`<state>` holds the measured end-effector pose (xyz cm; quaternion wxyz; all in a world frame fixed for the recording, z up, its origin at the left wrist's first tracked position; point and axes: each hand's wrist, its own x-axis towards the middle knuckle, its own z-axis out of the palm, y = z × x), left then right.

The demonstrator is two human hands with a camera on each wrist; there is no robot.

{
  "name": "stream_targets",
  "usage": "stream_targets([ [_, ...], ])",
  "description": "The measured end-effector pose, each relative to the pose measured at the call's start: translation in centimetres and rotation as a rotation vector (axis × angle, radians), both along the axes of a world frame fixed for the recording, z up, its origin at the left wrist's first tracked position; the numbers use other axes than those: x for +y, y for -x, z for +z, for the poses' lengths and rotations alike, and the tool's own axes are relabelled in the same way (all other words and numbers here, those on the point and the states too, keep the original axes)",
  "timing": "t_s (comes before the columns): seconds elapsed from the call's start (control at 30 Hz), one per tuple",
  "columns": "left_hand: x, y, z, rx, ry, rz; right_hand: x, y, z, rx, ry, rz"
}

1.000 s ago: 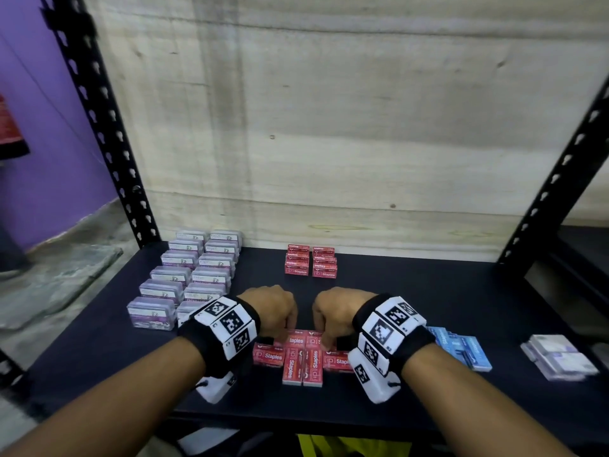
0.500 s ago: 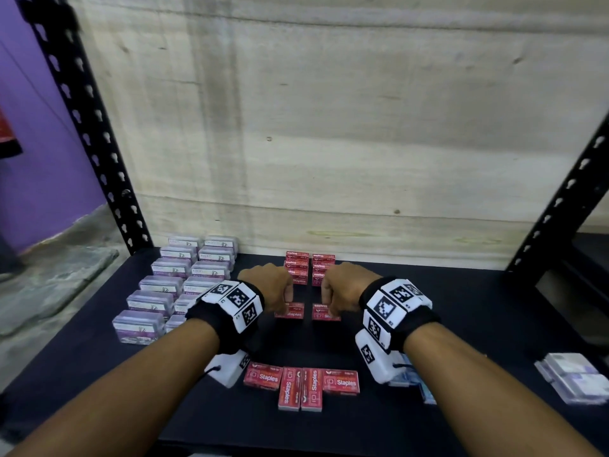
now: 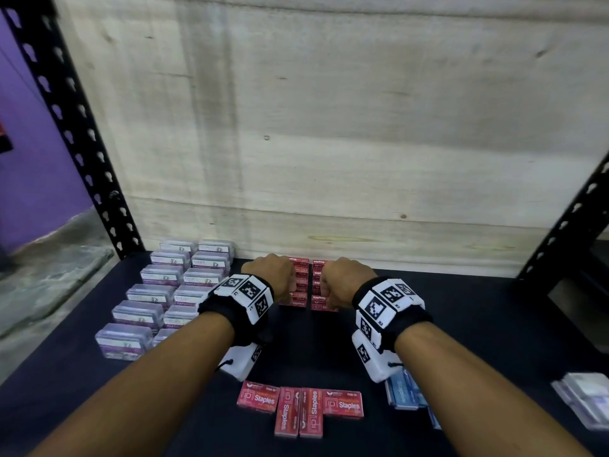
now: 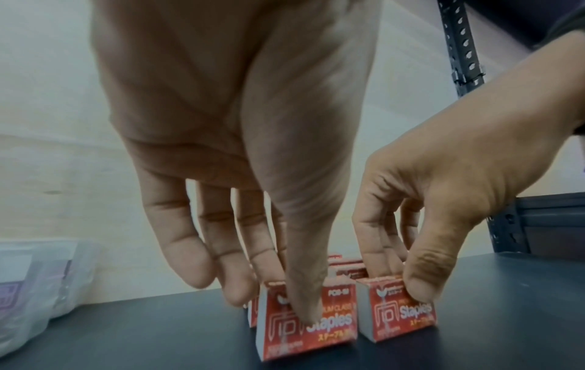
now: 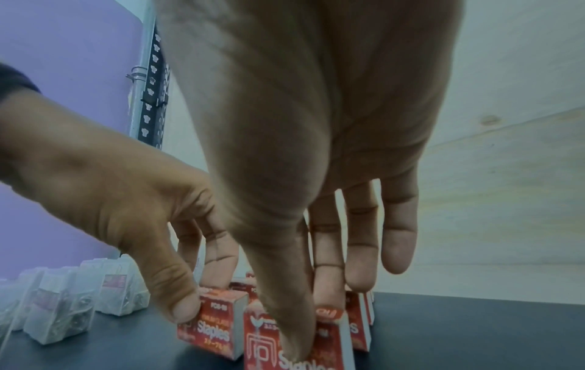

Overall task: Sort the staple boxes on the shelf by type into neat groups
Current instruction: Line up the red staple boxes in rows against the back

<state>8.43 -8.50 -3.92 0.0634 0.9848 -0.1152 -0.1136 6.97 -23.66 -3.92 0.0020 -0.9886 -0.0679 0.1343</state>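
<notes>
Two short columns of red staple boxes (image 3: 300, 280) stand on edge at the back middle of the black shelf (image 3: 478, 328). My left hand (image 3: 273, 278) pinches the nearest red box (image 4: 332, 323) of the left column, thumb in front and fingers behind. My right hand (image 3: 341, 282) pinches the nearest red box (image 5: 259, 350) of the right column in the same way. Both boxes rest on the shelf, side by side. Several more red boxes (image 3: 300, 407) lie flat near the front edge.
Two rows of clear boxes with purple labels (image 3: 164, 291) fill the left of the shelf. Blue boxes (image 3: 405, 390) lie under my right wrist, and clear boxes (image 3: 586, 400) lie at the far right. A wooden back panel (image 3: 329, 143) and black uprights (image 3: 75, 133) bound the shelf.
Both hands went from the front cluster of red boxes to the back, each carrying one red box. The two boxes now stand at the near ends of the red columns.
</notes>
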Motion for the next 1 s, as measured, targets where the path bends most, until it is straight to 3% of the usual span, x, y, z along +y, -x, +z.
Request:
stream_targets([
  [0.37, -0.1, -0.1, 0.0, 0.002, -0.040, -0.027, 0.1, -0.1, 0.2, 0.016, 0.018, 0.006],
  [0.57, 0.2, 1.4, 1.9, -0.039, -0.104, -0.137, -0.3, 2.0, 2.0, 0.000, -0.003, 0.066],
  [0.83, 1.1, 6.5, 3.1, 0.295, -0.101, -0.324, 0.5, 7.5, 2.6, 0.290, -0.023, 0.143],
  [1.0, 2.2, 9.0, 1.7, 0.355, -0.179, -0.391, 1.3, 10.4, 2.2, 0.376, 0.041, 0.141],
])
